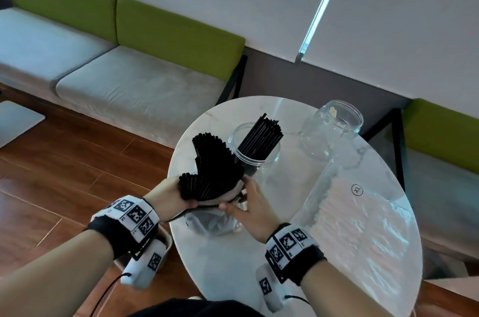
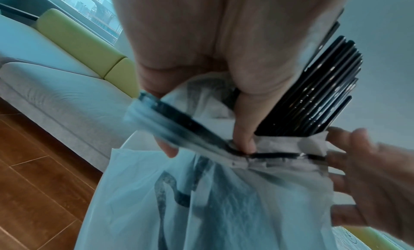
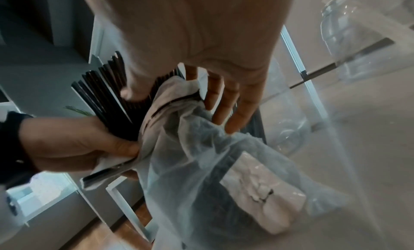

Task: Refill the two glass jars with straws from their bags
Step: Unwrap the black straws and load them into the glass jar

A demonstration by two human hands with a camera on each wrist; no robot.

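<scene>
My left hand (image 1: 188, 196) grips a fanned bundle of black straws (image 1: 210, 169) together with the mouth of their thin plastic bag (image 1: 210, 223), just above the table's left edge. In the left wrist view its thumb (image 2: 244, 130) presses the bag (image 2: 201, 200) beside the straws (image 2: 325, 94). My right hand (image 1: 239, 201) lies against the bag's right side with its fingers (image 3: 224, 103) fairly straight and the thumb on the straws (image 3: 105, 98). Right behind stands a glass jar (image 1: 255, 158) with black straws (image 1: 261, 135) in it. A second, nearly empty glass jar (image 1: 330, 132) stands further right.
A long clear bag of pale straws (image 1: 357, 215) marked XL lies across the right half of the round marble table (image 1: 228, 270). A grey and green sofa (image 1: 129, 83) runs behind it. Wooden floor (image 1: 51, 174) lies to the left.
</scene>
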